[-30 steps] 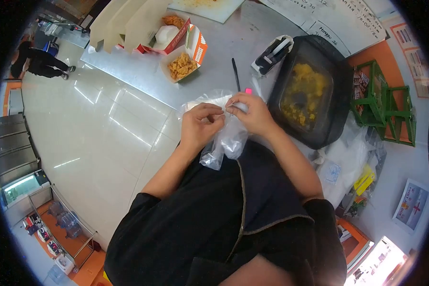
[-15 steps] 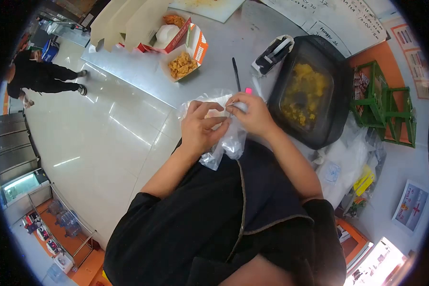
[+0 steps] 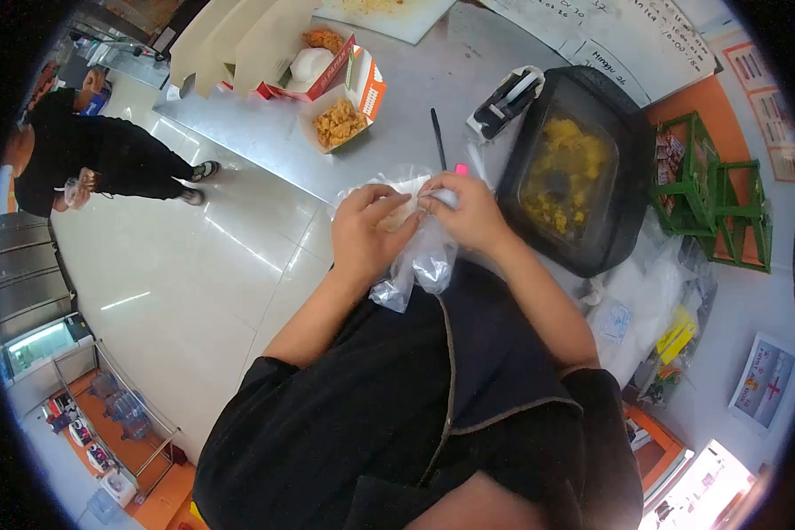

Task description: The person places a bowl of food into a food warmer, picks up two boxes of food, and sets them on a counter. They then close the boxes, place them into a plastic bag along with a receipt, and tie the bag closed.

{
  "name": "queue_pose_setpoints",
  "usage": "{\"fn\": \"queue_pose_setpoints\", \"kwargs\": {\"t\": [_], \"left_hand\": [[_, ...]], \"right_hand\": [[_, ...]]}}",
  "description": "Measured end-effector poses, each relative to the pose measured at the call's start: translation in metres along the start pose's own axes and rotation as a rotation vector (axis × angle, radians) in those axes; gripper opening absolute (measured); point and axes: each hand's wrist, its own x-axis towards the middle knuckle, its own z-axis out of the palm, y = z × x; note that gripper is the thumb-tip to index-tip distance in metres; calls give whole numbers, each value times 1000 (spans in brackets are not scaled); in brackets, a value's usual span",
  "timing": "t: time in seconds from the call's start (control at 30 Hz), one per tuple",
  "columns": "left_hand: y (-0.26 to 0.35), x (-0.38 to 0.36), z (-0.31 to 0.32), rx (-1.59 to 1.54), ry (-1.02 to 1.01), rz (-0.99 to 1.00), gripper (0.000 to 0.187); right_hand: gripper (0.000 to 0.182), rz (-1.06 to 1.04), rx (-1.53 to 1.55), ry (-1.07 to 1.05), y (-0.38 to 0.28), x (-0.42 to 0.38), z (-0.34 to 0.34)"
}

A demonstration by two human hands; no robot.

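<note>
At the near edge of the metal table, a clear plastic bag (image 3: 424, 261) hangs crumpled between my two hands, with something pale inside it. My left hand (image 3: 367, 231) curls around the bag's left side, thumb and fingers bent on the plastic. Fingertips of my right hand (image 3: 473, 216) pinch a whitish, gathered part of the bag close to the left fingers. Just beyond the hands lie a black pen (image 3: 437, 137) and a small pink item (image 3: 461, 169). A carton of fried chicken pieces (image 3: 337, 124) stands farther off to the left.
An open box (image 3: 336, 75) with rice and chicken sits behind the carton. To the right are a tape dispenser (image 3: 506, 102), a black lidded container (image 3: 512, 177) of yellow food and a green rack (image 3: 693, 190). A person in black (image 3: 106, 159) walks on the floor at left.
My left fingers have drawn back slightly from the right fingertips and bent in. My right hand stays almost in place. The person at left has come closer.
</note>
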Motion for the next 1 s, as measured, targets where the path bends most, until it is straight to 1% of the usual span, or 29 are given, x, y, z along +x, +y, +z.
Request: {"fn": "queue_pose_setpoints", "kwargs": {"t": [0.07, 0.1, 0.17, 0.4, 0.5, 0.57, 0.67, 0.8, 0.87, 1.0], "left_hand": [[0, 2, 1, -249, -88, -283, 40], [0, 2, 1, -250, -89, -283, 40], [1, 3, 1, -277, -96, -331, 48], [-5, 3, 6, -436, -148, -407, 47], [-6, 4, 6, -452, -153, -423, 49], [-4, 5, 4, -543, -187, -483, 53], [-7, 2, 9, -578, -160, -436, 57], [-6, 6, 6, -618, -186, -497, 58], [-7, 6, 5, -614, -211, -508, 53], [-12, 3, 10, -643, -199, -519, 48]], "right_hand": [[14, 25, -10, -21, 1, -1, 1], [14, 20, -10, -20, 2, -1, 1], [14, 13, -11, -19, 0, 0, 0], [15, 35, -24, -36, -1, 1, -1], [17, 27, -28, -32, -3, 1, -2], [17, 25, -32, -29, -4, 1, -2], [18, 34, -21, -28, -3, 1, -2], [18, 23, -9, -27, -2, 1, -2], [18, 23, -3, -30, -3, 1, -2], [17, 36, -13, -30, -6, 0, -2]]}}
